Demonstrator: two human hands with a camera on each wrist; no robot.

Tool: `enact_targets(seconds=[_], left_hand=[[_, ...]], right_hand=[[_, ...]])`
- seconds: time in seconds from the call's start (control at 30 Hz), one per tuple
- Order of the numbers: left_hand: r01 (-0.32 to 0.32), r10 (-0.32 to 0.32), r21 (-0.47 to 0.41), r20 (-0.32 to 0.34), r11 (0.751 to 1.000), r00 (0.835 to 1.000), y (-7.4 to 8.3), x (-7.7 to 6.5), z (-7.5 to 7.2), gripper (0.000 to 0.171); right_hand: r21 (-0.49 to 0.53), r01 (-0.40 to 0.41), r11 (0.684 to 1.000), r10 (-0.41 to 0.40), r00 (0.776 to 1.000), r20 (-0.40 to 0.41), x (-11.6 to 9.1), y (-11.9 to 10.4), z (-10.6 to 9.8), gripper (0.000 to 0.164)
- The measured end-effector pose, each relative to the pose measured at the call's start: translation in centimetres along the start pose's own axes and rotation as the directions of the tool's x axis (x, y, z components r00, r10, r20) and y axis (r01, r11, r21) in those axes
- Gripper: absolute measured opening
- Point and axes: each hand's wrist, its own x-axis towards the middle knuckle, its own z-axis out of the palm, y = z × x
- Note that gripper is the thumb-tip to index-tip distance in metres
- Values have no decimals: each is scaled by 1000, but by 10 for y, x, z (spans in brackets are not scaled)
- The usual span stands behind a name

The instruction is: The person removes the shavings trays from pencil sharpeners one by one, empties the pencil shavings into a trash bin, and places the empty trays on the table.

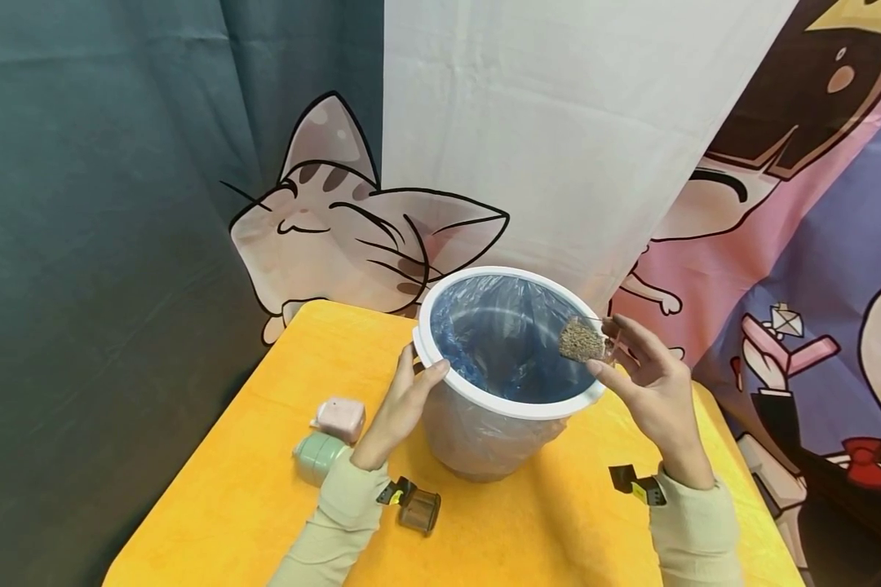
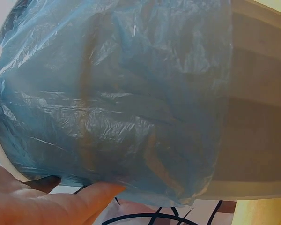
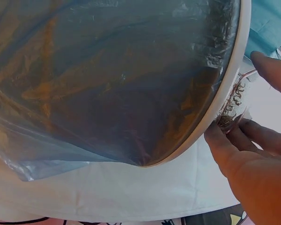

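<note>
A white-rimmed trash bin (image 1: 480, 448) stands on the yellow cloth, with a thin blue plastic bag (image 1: 510, 326) lining it and folded over the outside. My left hand (image 1: 399, 403) holds the left side of the rim, its thumb on top. At the right side of the rim, my right hand (image 1: 653, 391) grips a small clear container (image 3: 236, 101) between thumb and fingers. Brown dried bits (image 1: 581, 341) show in that container, which is tilted over the bin opening. The bag hides part of the bin wall in the left wrist view.
Left of the bin lie a pink container (image 1: 341, 417) and a green one (image 1: 317, 458), side by side. A brown translucent cup (image 1: 420, 514) lies near my left wrist. Printed curtains (image 1: 558, 122) hang behind the yellow-covered table (image 1: 227, 456).
</note>
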Motion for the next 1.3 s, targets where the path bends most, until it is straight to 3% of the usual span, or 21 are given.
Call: enact_targets(seconds=[0.47,0.87,1.07,1.3], left_hand=[[31,-31,-9,-15,999,999,0,-1,1,70],[-2,2,-11,-22,1000,1000,-1,0,1,68],[1,-1,-12,-22,1000,1000,-1,0,1,69],[16,-16,-7,-17,1000,1000,-1,0,1,68]], right_hand=[[-132,44,990,-35,997,75,6,-3,10,66],[-171,102,980,-77,986,145,12,-7,18,72],[-261,151,953,-105,978,182,13,-10,20,72],[-415,213,884,-135,968,209,15,-13,23,69]])
